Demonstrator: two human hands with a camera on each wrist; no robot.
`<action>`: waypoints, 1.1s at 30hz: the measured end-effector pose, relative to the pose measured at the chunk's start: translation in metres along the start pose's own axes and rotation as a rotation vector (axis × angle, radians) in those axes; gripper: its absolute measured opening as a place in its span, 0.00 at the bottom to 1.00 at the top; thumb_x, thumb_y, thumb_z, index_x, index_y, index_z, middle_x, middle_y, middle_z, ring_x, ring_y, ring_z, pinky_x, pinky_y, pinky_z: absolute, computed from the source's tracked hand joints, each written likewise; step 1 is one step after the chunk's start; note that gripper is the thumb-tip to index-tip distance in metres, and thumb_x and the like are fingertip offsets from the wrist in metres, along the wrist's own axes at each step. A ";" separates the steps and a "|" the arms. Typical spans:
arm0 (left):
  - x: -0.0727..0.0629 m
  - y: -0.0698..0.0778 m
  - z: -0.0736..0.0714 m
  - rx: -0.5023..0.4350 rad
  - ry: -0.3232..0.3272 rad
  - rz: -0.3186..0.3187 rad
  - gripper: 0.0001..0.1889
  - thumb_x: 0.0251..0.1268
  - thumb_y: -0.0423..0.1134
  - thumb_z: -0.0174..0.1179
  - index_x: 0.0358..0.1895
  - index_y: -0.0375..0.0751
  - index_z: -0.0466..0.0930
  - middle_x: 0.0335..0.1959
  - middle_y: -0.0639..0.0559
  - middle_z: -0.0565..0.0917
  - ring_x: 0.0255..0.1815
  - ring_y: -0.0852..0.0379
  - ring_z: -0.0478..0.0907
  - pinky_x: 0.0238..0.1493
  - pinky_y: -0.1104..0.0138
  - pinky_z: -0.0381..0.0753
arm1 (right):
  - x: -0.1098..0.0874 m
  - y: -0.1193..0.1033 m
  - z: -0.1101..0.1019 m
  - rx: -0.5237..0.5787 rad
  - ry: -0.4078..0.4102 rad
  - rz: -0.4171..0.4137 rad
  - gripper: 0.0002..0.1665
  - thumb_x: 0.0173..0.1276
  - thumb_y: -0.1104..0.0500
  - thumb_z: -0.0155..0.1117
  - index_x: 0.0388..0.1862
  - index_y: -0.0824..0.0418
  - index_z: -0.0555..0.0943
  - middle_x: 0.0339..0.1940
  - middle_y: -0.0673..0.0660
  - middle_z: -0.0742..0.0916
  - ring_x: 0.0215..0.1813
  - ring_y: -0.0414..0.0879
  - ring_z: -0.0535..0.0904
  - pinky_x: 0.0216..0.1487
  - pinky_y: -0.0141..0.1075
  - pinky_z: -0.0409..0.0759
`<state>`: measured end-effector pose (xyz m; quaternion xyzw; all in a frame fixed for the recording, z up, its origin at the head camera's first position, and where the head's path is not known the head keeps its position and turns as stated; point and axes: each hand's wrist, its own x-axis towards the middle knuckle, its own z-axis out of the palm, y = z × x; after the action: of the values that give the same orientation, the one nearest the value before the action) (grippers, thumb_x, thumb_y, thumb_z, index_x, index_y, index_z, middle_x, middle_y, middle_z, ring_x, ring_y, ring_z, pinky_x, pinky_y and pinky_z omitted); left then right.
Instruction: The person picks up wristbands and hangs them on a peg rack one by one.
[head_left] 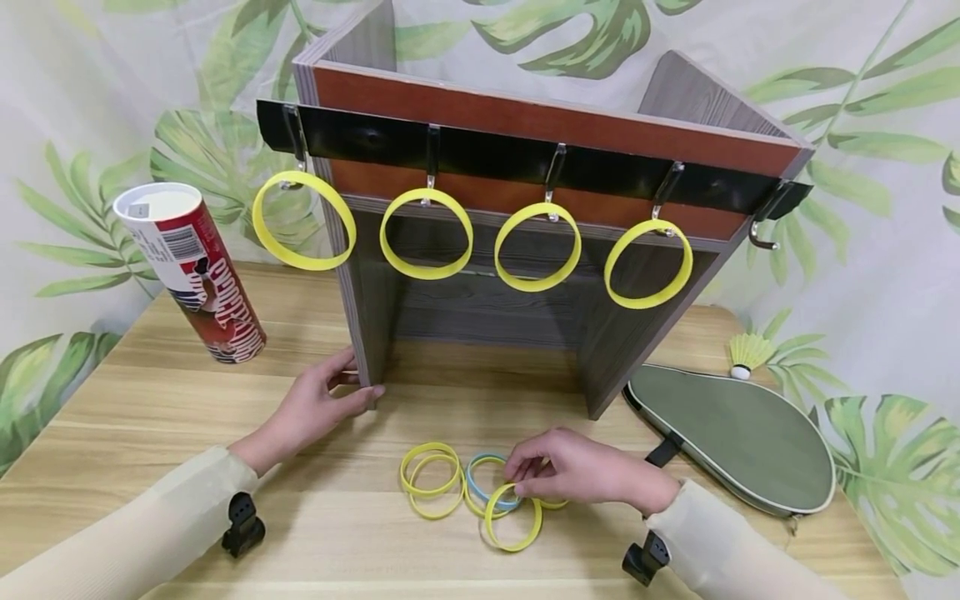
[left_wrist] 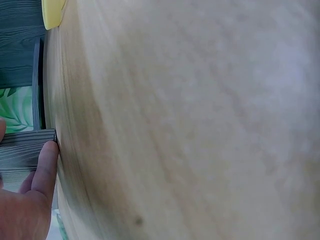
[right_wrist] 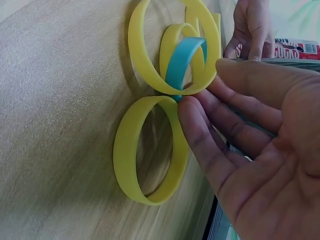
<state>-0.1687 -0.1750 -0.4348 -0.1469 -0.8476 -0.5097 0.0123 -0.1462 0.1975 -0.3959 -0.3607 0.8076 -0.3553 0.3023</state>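
Steadying, it seems, is why the left hand (head_left: 315, 408) grips the grey wooden stand (head_left: 611, 333) so low, thumb at the near edge of its left side panel and fingers at the outer side; a hold close to the table (head_left: 315, 533) would likely keep the frame from sliding.

The right hand (head_left: 573, 471) pinches a yellow ring (head_left: 512, 548) by its far rim, just in front of the stand; a thumb-and-fingertip hold there leaves most of the loop free. Close around it lie the loose rings: a blue ring (right_wrist: 180, 62) overlapping yellow ones, 2 more yellow rings (head_left: 407, 471) overlapping at the left, and another partly hidden under the right hand; gathered like this, all sit within easy reach.

Above, 4 yellow rings (head_left: 427, 272) hang from hooks (head_left: 432, 150) on a black strip (head_left: 360, 133) across the stand's front, spaced so that none touches its neighbour; the hook at the far right (head_left: 765, 242) carries no ring. A red and white tube (head_left: 198, 275) stands at the left, while a green pouch (head_left: 735, 442) and a yellow shuttlecock (head_left: 748, 354) rest at the right, outside the working space.
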 end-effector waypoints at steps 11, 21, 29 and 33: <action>0.000 0.000 0.000 0.009 0.002 -0.007 0.32 0.72 0.34 0.66 0.77 0.37 0.69 0.60 0.33 0.85 0.58 0.38 0.84 0.49 0.75 0.83 | 0.002 0.001 0.001 -0.072 -0.022 -0.025 0.07 0.76 0.63 0.66 0.48 0.63 0.88 0.44 0.55 0.92 0.42 0.27 0.80 0.48 0.27 0.85; -0.001 0.000 -0.001 0.000 -0.008 -0.012 0.32 0.73 0.34 0.66 0.77 0.37 0.68 0.61 0.33 0.85 0.59 0.37 0.84 0.50 0.75 0.83 | -0.004 0.004 -0.006 0.015 -0.054 -0.028 0.08 0.76 0.61 0.67 0.48 0.63 0.88 0.43 0.54 0.92 0.42 0.27 0.81 0.50 0.28 0.84; -0.001 -0.001 0.000 -0.006 -0.009 -0.009 0.33 0.73 0.34 0.66 0.78 0.38 0.67 0.62 0.33 0.84 0.60 0.38 0.83 0.51 0.74 0.82 | -0.015 0.007 -0.021 0.163 0.012 -0.076 0.12 0.76 0.61 0.67 0.51 0.68 0.86 0.44 0.70 0.90 0.44 0.32 0.82 0.50 0.30 0.84; 0.000 -0.001 0.000 -0.008 -0.010 -0.009 0.33 0.73 0.34 0.65 0.79 0.38 0.66 0.63 0.32 0.84 0.61 0.37 0.83 0.51 0.74 0.83 | -0.027 0.002 -0.037 0.224 0.114 -0.102 0.11 0.76 0.63 0.65 0.52 0.68 0.85 0.43 0.65 0.90 0.44 0.35 0.84 0.49 0.31 0.85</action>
<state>-0.1688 -0.1759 -0.4355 -0.1455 -0.8463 -0.5125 0.0054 -0.1597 0.2333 -0.3700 -0.3445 0.7594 -0.4780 0.2760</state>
